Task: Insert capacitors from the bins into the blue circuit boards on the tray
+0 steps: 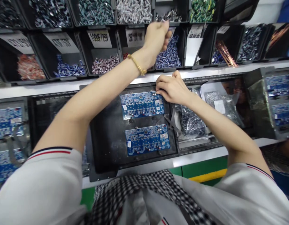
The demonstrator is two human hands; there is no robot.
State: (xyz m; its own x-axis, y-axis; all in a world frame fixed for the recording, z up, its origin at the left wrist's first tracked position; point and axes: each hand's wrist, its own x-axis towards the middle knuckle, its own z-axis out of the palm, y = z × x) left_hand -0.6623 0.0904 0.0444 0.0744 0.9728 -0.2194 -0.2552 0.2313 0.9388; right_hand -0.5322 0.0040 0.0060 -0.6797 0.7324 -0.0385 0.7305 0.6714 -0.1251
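Observation:
My left hand [158, 36], a gold bracelet on its wrist, is raised over the component bins with its fingers closed. A tiny bit shows at its fingertips, too small to name. It is just in front of a bin of small silvery parts [169, 15] and above a bin of blue capacitors [169, 54]. My right hand [171, 88] has its fingers pinched together at the top right corner of the upper blue circuit board [142, 105]; whatever is between them is hidden. Below lies a second blue circuit board [147, 139]. Both boards rest in a black tray [107, 143].
Two rows of labelled bins [102, 53] hold small components along the back. Right of the tray lie plastic bags of parts [192, 122]. More circuit boards sit in trays at the far left [8, 120] and far right [281, 84].

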